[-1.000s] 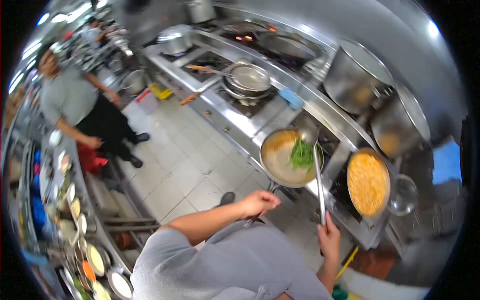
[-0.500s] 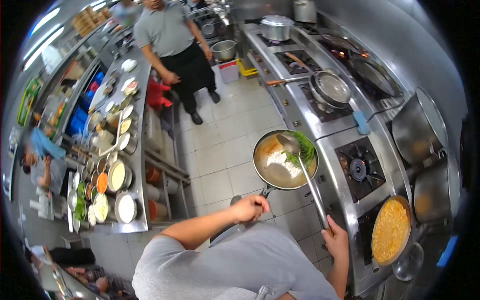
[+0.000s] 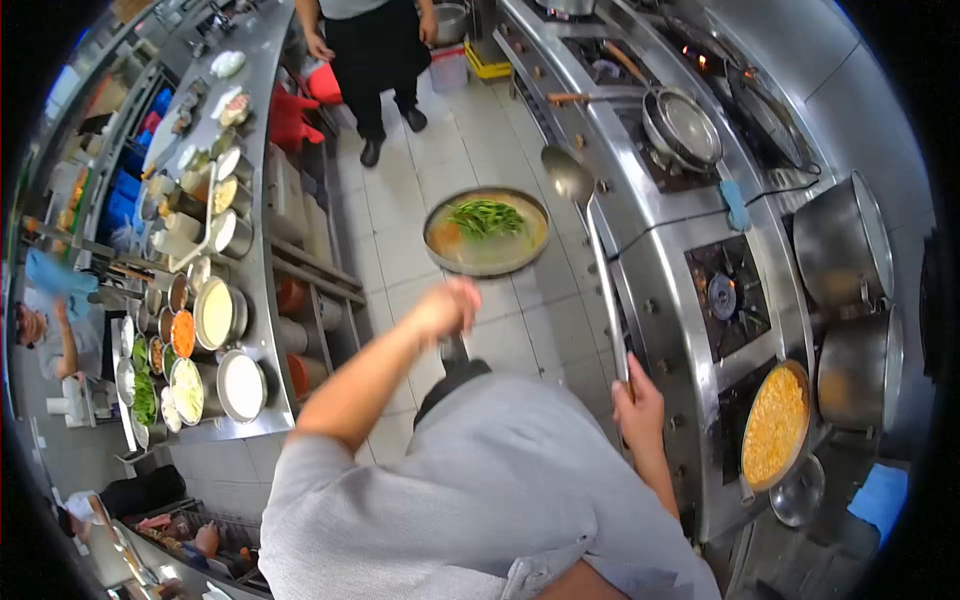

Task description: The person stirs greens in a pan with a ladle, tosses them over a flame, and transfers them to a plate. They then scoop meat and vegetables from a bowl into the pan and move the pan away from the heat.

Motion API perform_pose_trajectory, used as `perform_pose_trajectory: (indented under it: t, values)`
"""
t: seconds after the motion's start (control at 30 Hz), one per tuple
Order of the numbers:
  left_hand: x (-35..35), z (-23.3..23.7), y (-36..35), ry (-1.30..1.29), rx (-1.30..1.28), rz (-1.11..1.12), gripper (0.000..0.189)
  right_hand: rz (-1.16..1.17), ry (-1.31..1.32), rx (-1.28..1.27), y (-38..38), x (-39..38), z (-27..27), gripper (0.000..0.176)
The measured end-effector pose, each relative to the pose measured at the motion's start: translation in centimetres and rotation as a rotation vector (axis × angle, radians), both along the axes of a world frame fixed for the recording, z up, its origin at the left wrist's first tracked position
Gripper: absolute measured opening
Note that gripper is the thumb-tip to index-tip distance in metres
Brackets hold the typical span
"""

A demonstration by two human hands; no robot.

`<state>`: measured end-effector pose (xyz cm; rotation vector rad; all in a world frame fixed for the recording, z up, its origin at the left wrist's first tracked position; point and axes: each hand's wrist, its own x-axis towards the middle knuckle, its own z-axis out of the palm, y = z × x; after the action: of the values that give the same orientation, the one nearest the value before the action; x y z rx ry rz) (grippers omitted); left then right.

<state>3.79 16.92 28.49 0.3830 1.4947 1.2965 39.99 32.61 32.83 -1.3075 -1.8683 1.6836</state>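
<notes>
A round pan with green vegetables and something orange-brown at its left side is held out over the floor in front of me. My left hand is closed around the pan's handle, just below the rim; the fingers are a little blurred. In my right hand is the handle of a long metal ladle, whose bowl is raised beside the stove edge, apart from the pan.
The stove runs along the right, with an unlit-looking burner, strainers and a pan of yellow food. A counter of ingredient bowls stands left. A person stands ahead.
The pan has moved left and forward with my left hand. The ladle has come out of it and now points up beside the stove. My view has shifted down.
</notes>
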Motion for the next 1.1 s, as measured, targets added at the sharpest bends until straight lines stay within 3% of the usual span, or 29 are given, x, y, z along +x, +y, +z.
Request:
perform_pose_trajectory:
  t: [0.1,0.17,0.23,0.33,0.47,0.53,0.63,0.67,0.77,0.83,0.97,1.0,1.03,1.1]
  values:
    - [-5.3,-1.5,4.0,-0.104,-0.035,0.138,0.012,-0.046,0.080,-0.013,-0.2,-3.3,0.4,0.057]
    - [-4.6,-6.4,2.3,0.113,0.067,0.153,0.010,-0.062,0.138,0.008,-0.1,-5.4,1.0,0.058]
    - [-2.2,-1.5,-2.0,0.132,-0.111,0.146,0.014,-0.080,0.059,0.087,-0.9,-7.0,1.6,0.058]
    - [-7.5,-3.9,-6.2,-0.015,-0.050,0.159,0.016,-0.113,0.105,0.054,-2.1,-10.3,0.9,0.058]
    - [-18.8,-4.2,-1.9,-0.126,-0.022,0.176,0.012,-0.152,0.185,-0.048,-3.4,-16.0,-0.6,0.059]
    - [-19.8,-7.4,-1.5,-0.033,0.047,0.201,0.014,-0.108,0.171,-0.044,-3.8,-18.3,-0.1,0.058]
    - [-15.7,-7.0,-6.4,0.179,0.020,0.236,0.017,-0.097,0.043,0.066,-4.3,-20.5,0.2,0.057]
    - [-17.0,-6.6,-6.8,0.099,0.003,0.218,0.016,-0.094,0.011,0.061,-4.1,-21.2,0.2,0.057]
    - [-25.2,-5.5,-5.5,0.025,-0.073,0.165,0.009,0.020,-0.026,0.165,-1.7,-24.4,-1.5,0.056]
    - [-30.6,-5.9,-2.3,-0.103,-0.061,0.205,0.011,0.028,-0.033,0.014,-0.5,-28.0,0.2,0.055]
    - [-29.1,-9.6,-2.2,0.030,-0.053,0.297,0.013,0.133,-0.075,0.131,4.3,-32.8,-0.7,0.054]
    - [-27.7,-9.6,-2.6,0.102,-0.058,0.313,0.015,0.175,-0.096,0.161,5.3,-34.1,-0.7,0.053]
    - [-27.7,-7.4,-1.8,-0.103,-0.059,0.373,0.015,0.220,-0.115,0.189,6.3,-35.6,-0.9,0.053]
    - [-33.5,-6.1,0.1,0.078,-0.152,0.267,0.014,0.294,-0.064,0.312,8.4,-38.9,-2.0,0.053]
